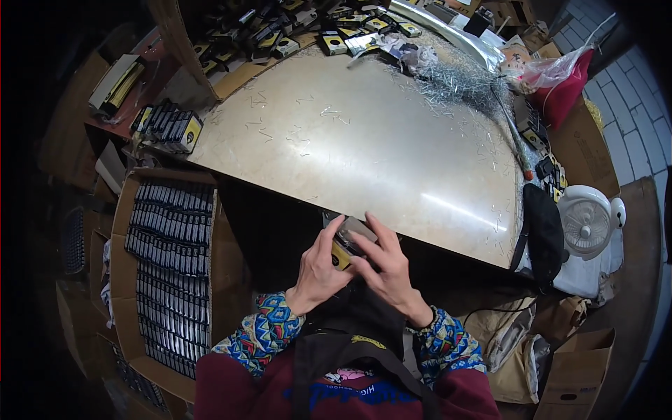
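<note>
Close to my body, just off the table's near edge, I have a small black-and-yellow cardboard box (340, 257) between both hands. Its grey upper face or flap (358, 227) shows between the fingers. My left hand (315, 273) is closed round the box's left side, thumb along its upper end. On the other side my right hand (389, 271) grips it, with the index finger reaching to the far corner and the thumb and other fingers bent over the front. What lies inside the box is hidden by my fingers.
The table (336, 147) carries scattered thin metal pins and a tangled pile of them (462, 87). Loose small boxes (280, 28) heap at the back. A carton (124, 245) of stacked packs stands left, a row of boxes (168, 128) on the corner, a white fan (586, 222) right.
</note>
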Available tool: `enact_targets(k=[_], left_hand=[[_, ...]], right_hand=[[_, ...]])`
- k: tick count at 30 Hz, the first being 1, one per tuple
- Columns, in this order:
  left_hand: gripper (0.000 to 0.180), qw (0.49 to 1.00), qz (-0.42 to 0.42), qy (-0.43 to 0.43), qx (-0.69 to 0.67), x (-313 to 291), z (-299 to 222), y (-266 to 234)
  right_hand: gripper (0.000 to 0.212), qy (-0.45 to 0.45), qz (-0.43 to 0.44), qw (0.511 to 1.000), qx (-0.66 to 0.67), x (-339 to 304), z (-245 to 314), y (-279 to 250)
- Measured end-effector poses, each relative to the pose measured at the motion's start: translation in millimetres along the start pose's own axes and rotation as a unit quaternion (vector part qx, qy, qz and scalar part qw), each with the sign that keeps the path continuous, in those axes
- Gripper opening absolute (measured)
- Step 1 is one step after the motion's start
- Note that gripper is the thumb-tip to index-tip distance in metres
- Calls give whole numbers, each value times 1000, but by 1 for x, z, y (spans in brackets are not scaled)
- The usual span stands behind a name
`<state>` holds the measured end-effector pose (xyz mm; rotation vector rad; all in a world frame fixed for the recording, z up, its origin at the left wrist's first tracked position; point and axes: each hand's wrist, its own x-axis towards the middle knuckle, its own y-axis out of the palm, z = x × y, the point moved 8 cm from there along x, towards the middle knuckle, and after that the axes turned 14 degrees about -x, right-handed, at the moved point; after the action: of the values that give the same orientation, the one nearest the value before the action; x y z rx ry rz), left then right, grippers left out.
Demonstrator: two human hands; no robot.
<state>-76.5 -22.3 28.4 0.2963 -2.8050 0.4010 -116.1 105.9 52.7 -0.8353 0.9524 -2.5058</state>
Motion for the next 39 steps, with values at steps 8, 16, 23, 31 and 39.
enact_targets(k=[8, 16, 23, 31, 39], left_hand=[[70, 1000, 14, 9, 16, -2, 7, 5], [67, 995, -14, -3, 98, 4, -3, 10], [60, 996, -14, 8, 93, 3, 4, 10], [44, 998, 1, -43, 38, 15, -5, 15], [51, 990, 4, 119, 76, 54, -30, 11]], right_hand=[[27, 56, 25, 995, 73, -4, -4, 6], [23, 232, -37, 947, 217, -12, -13, 15], [22, 251, -56, 939, 231, -11, -21, 19], [22, -49, -157, 985, -44, -1, 24, -15], [29, 31, -243, 951, -187, 23, -71, -87]])
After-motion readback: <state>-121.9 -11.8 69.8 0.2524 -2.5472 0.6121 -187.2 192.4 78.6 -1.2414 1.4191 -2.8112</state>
